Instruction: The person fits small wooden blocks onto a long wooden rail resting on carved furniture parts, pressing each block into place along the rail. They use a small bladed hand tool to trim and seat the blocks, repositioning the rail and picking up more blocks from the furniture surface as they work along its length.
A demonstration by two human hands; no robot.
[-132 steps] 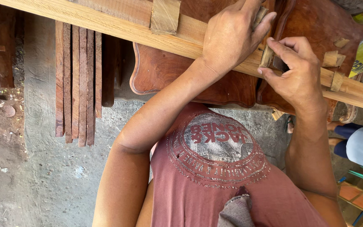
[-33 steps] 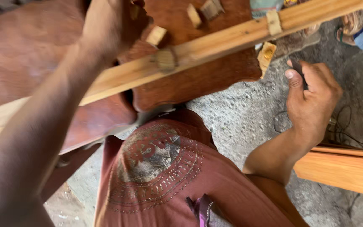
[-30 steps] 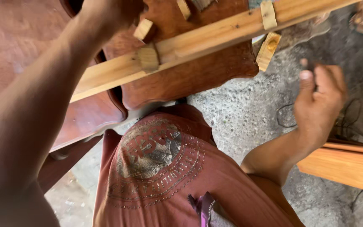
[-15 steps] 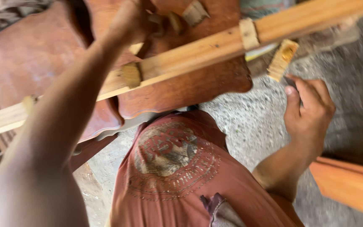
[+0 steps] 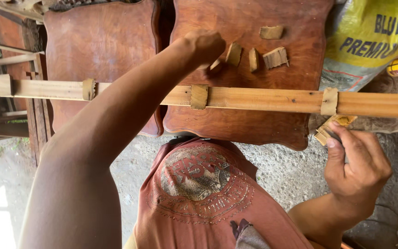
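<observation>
Fingers (image 5: 335, 138) pinching wood block (image 5: 328, 129), left hand (image 5: 203, 46) fisted

Head view: the left hand (image 5: 206, 45) reaches among small wood blocks (image 5: 253, 59) lying on a reddish-brown shaped panel (image 5: 249, 124), while the right hand (image 5: 356, 166) pinches a wood block (image 5: 331, 127) just below a long pale batten (image 5: 263, 99) that crosses both panels.

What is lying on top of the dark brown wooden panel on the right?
On the dark brown wooden panel lie four small pale wood blocks, and the long pale wooden strip crosses it. The left hand covers whatever its fingers touch there.
</observation>
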